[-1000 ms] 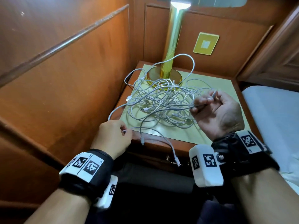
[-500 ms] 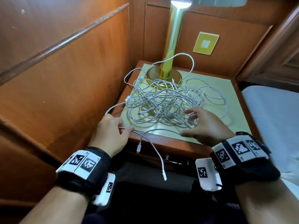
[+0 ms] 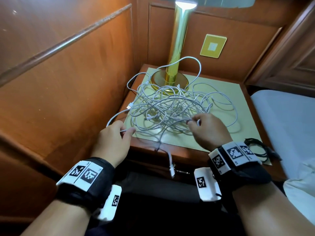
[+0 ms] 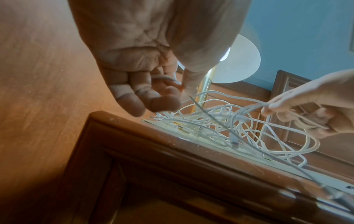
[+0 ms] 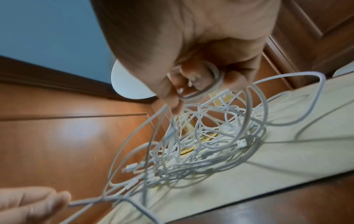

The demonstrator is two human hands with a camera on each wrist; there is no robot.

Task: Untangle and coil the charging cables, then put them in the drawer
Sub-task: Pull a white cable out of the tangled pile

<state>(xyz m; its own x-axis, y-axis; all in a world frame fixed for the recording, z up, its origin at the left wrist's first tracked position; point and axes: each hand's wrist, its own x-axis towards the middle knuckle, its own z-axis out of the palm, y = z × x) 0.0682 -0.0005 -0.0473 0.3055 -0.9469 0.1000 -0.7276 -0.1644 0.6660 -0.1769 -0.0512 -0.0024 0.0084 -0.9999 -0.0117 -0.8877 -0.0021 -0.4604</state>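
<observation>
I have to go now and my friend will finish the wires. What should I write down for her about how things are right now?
Left hand: pinches one white cable at the nightstand's front left edge.
Right hand: fingers curled round a few strands pulled from the pile.
White cables: one big tangle on the nightstand top, against the lamp; one end hangs over the front edge.
Black cable: lying bunched at the front right corner.
Done: no white cable freed or coiled.
Left: untangle, coil each cable, put them in the drawer, which is shut.
</observation>
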